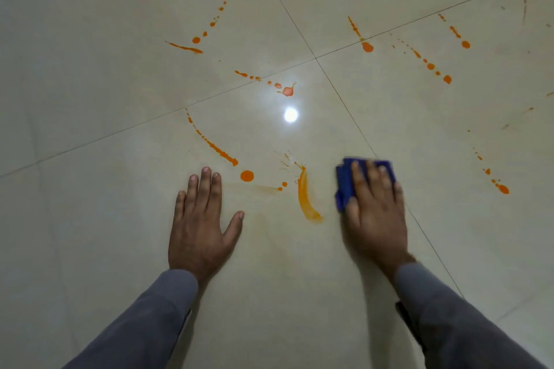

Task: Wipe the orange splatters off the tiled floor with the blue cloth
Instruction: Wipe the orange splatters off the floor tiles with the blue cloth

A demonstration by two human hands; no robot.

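Note:
A folded blue cloth (344, 186) lies on the glossy cream tiled floor (90, 69). My right hand (374, 213) presses flat on it with straight fingers, covering most of it. My left hand (201, 225) rests flat on the floor, fingers spread. Between the hands runs a curved orange smear (304, 198), with a round orange drop (247, 176) near my left fingertips. A long orange streak (215, 150) slants above my left hand. Several more orange splatter trails (431, 66) cross the tiles farther away.
Dark grout lines (316, 58) cross ahead of me. A bright lamp reflection (290, 114) glares on the tile. A faint pale orange film (263, 189) spreads between my hands. More drops (500, 187) lie to the right of the cloth.

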